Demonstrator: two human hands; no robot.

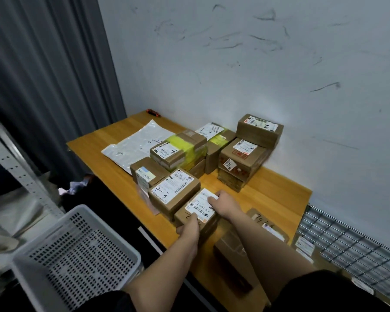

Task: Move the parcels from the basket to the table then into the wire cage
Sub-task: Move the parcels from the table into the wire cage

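Both hands grip one small parcel [198, 212] at the counter's near edge: the left hand [188, 228] curls round its near end, the right hand [223, 204] presses fingers over its far end and white label. It sits tight against a parcel marked "4-3" [173, 195], with another labelled box [145, 173] just beyond. By my reading the first leg is largely done: the white basket [77, 251], off the counter's [277, 190] near-left corner, shows only its perforated floor (its near part lies out of view, so I cannot vouch for all of it). A cluster of parcels stands toward the far-right corner against the wall, among them a yellow-taped box [178, 150] and a taller stack [245, 161], with a flat plastic mailer [135, 143] toward the far-left. The second leg looks barely begun: the wire cage [351, 246] beyond the right edge holds a few labelled parcels [304, 244], while most parcels remain on the counter.
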